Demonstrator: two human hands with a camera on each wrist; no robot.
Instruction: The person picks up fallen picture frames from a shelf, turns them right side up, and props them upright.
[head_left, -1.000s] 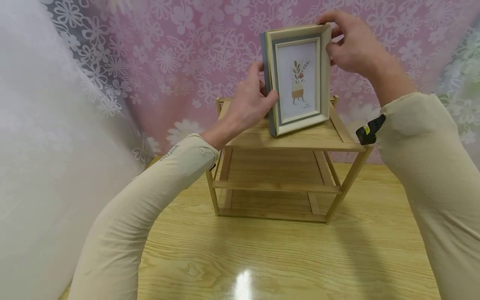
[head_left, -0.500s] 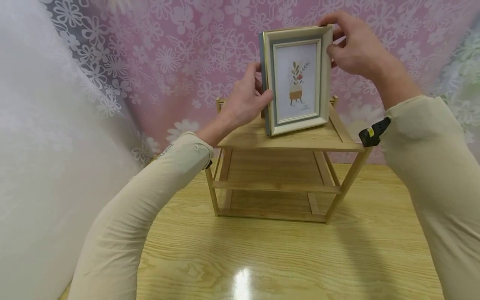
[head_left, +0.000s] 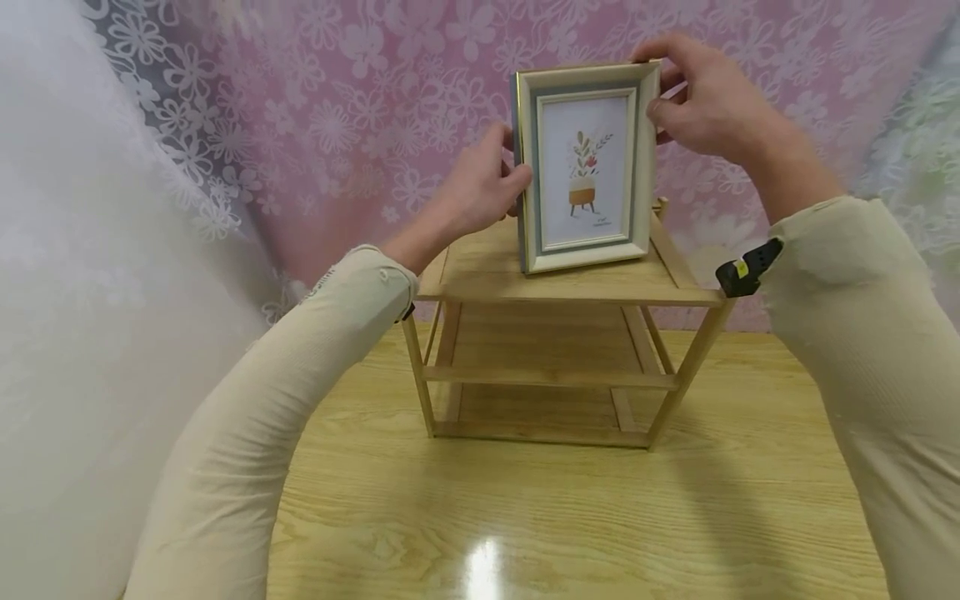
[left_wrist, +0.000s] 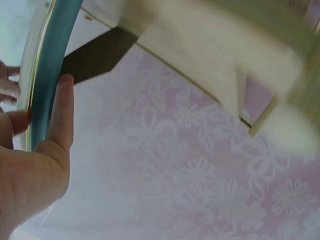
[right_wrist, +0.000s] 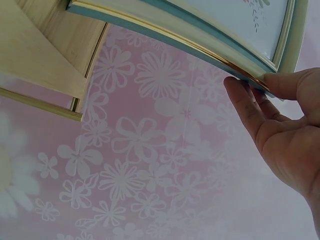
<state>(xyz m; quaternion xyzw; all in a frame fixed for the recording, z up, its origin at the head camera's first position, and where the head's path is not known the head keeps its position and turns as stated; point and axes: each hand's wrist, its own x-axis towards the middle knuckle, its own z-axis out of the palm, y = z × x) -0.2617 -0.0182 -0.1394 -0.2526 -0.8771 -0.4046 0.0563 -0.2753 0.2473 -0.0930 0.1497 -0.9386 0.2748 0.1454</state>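
Wooden table (head_left: 525, 517) lies nearest us, carrying a small two-tier wooden rack (head_left: 555, 367). On the rack's top shelf stands the picture frame (head_left: 585, 167), upright in portrait, long axis vertical, bottom edge on the shelf, picture side facing us and leaning slightly back. Our left hand (head_left: 480, 187) grips the frame's left edge, fingers behind and thumb in front; our right hand (head_left: 705, 104) pinches its top right corner. Both hands are clamped on it, one at each side. Beyond hangs a pink floral curtain (head_left: 360, 100).
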